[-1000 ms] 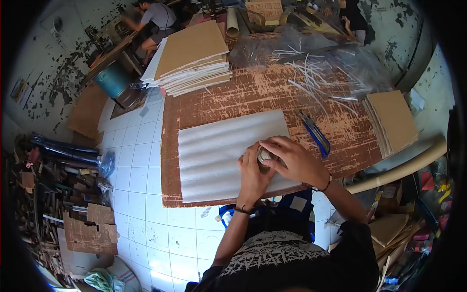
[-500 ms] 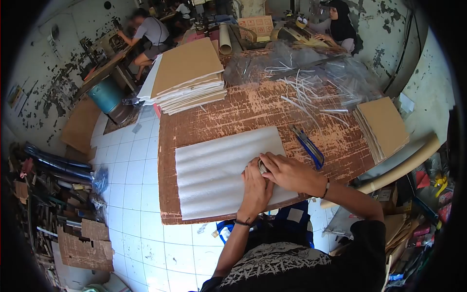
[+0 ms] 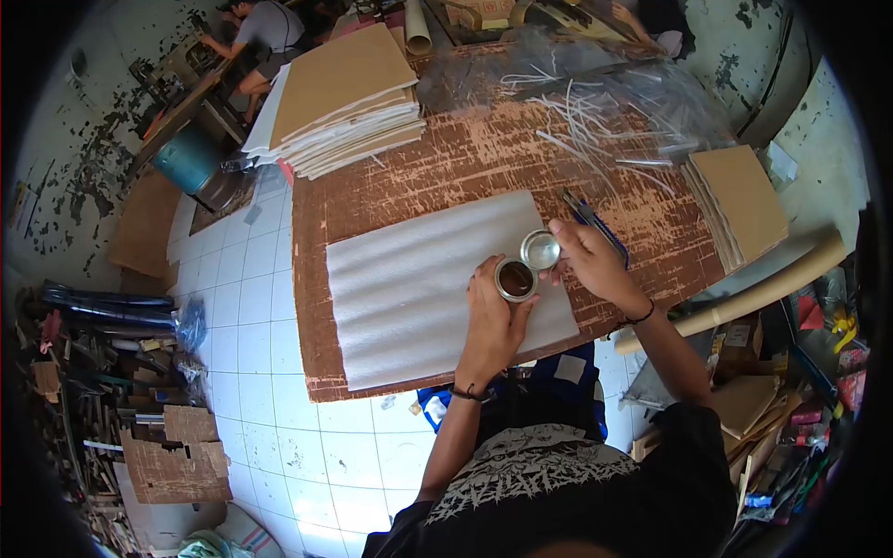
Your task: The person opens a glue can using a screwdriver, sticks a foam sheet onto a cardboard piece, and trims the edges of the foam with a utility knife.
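Where open, jar [image 3: 515, 298] dark brown inside

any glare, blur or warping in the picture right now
Head view: fisheye warping bends the scene inside black rounded corners; head view: glare whitens the square floor tiles near the bottom; head view: the person in a grey shirt looks soft, and the round silver-rimmed lid in the right hand catches pale reflections.
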{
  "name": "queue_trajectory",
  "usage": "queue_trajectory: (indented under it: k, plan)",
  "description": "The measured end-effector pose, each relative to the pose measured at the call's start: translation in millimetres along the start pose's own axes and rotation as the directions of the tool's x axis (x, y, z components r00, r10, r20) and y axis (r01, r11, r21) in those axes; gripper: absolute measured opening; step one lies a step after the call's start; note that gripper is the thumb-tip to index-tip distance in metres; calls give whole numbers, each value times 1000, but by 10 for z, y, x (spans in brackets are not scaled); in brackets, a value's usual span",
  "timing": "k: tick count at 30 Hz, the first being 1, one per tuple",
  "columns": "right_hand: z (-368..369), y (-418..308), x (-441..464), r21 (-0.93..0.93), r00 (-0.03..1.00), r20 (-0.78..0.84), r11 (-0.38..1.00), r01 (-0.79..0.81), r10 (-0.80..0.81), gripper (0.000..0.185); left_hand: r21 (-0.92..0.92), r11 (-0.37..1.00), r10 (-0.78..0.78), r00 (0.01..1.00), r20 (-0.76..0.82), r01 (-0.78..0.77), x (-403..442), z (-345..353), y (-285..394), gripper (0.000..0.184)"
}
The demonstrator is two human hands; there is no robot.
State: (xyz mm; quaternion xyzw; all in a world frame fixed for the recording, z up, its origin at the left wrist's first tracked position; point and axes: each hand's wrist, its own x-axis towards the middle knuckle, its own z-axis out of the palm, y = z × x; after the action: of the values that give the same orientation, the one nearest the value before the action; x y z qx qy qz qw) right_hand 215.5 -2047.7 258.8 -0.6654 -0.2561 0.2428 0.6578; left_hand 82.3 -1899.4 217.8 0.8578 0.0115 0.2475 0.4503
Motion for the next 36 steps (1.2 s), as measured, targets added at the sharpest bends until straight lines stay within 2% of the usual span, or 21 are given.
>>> queue_trajectory:
  k: [1,5,9,10,12,15,16,18,22,23,26,29,30,32,34,36]
  plan:
    - [-95,81,-23,109,1000,16,994,-11,9,42,4,1000,2,1000,-3,-2,-1,-6,14,72]
    - [-224,57,-186,169,985,-166,986,-12,40,45,5,1000,19,1000,-12,-19,-1,-14,-2,68]
    - [-543,-52,-333,201,927,-374,973,117,-34,47,-374,920,-128,992,4,120,-10,-13,-45,63]
    - [-648,-43,-352,181,896,-438,969,169,-74,47,-368,921,-132,991,9,126,-29,-18,-24,62]
    - [-924,75,-341,96,823,-559,979,181,-97,45,-349,929,-129,992,10,124,-15,-48,9,62]
    - [-1407,320,-318,-113,793,-592,989,97,-145,42,-368,913,-181,983,16,174,1,-46,46,60]
    - [-1545,372,-321,-157,811,-570,986,47,-130,42,-381,902,-211,977,26,205,-4,-42,62,60]
    - [-1784,464,-323,-244,840,-534,969,-43,-97,40,-362,916,-187,982,-1,174,-5,-5,26,62]
    - [-1728,361,-365,-498,789,-599,835,-233,-138,40,-281,945,-178,984,-6,169,8,6,24,64]
    - [-1721,409,-388,-658,735,-598,720,-221,-321,38,-261,948,-188,982,3,182,10,3,63,64]
    - [-1812,468,-475,-859,623,-468,488,-155,-626,34,-81,996,-39,998,-50,35,24,-1,113,67]
    - [-1502,223,-668,-784,674,-550,583,-213,-493,31,-4,999,-52,998,-44,51,33,-87,281,68]
    - [-1363,145,-740,-759,723,-524,631,-158,-450,32,13,999,-47,998,-48,48,41,-101,317,68]
    - [-1024,1,-891,-690,812,-447,722,-47,-375,37,-75,995,-61,998,-1,60,76,-95,414,69]
    - [-659,-91,-1019,-451,941,-166,871,195,-297,56,-130,991,-31,997,72,41,118,-70,499,70]
    - [-383,-68,-1074,-447,963,24,859,252,-270,77,-262,965,54,991,124,-20,144,75,548,72]
